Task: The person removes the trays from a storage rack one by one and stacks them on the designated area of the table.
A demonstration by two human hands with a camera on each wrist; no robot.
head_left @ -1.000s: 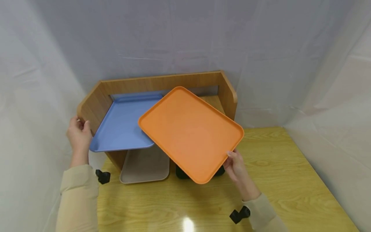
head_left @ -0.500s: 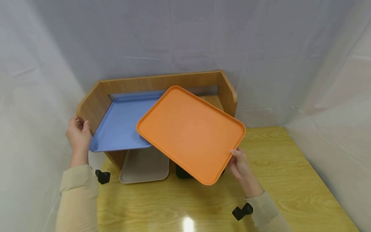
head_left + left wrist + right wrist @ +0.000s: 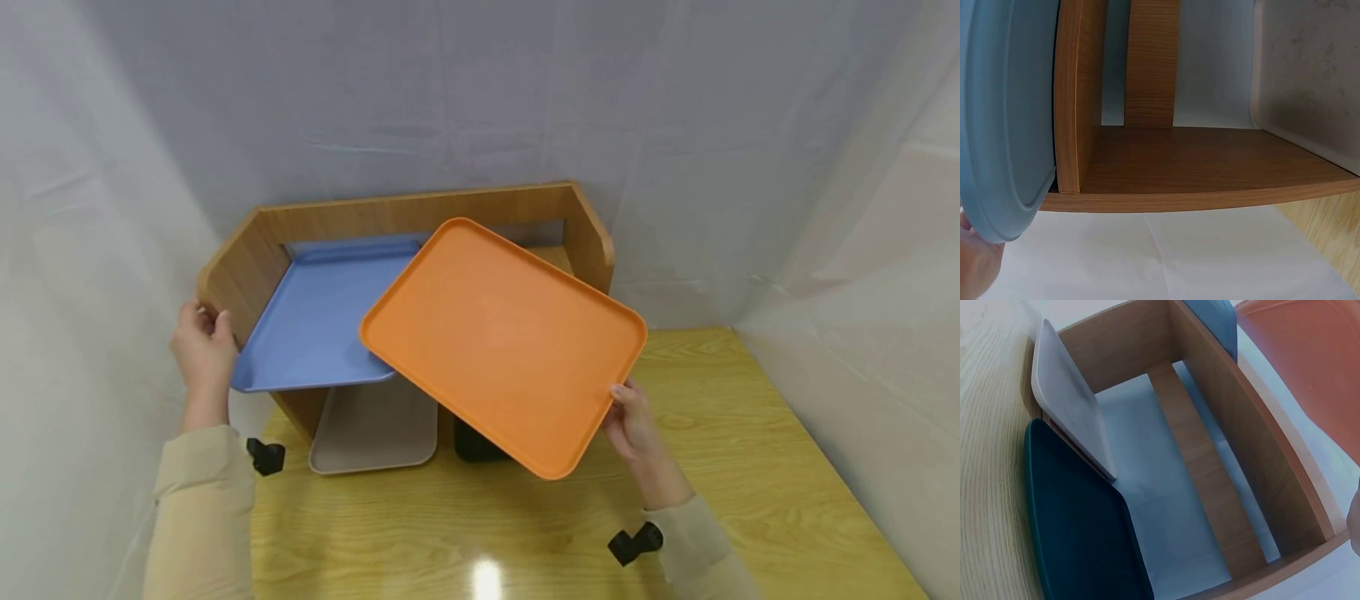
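Head view: right hand (image 3: 633, 417) grasping the near right edge of the orange tray (image 3: 504, 343), now swung a bit further right and lifted over the wooden shelf (image 3: 420, 218), overlapping the blue tray (image 3: 315, 321) on top. Left hand (image 3: 202, 346) wrapped round the shelf's left side panel, same spot as before.

Left wrist view: blue tray edge (image 3: 1004, 125) right beside the palm, beige tray (image 3: 1310, 75) on the lower level.

Right wrist view: dark green tray (image 3: 1079, 525) beside the beige one (image 3: 1069, 422). Looks like mid-placement, not set down yet.

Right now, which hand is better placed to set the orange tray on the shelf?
Probably the right hand: it holds the orange tray above the shelf. The left hand grips the shelf's left side.
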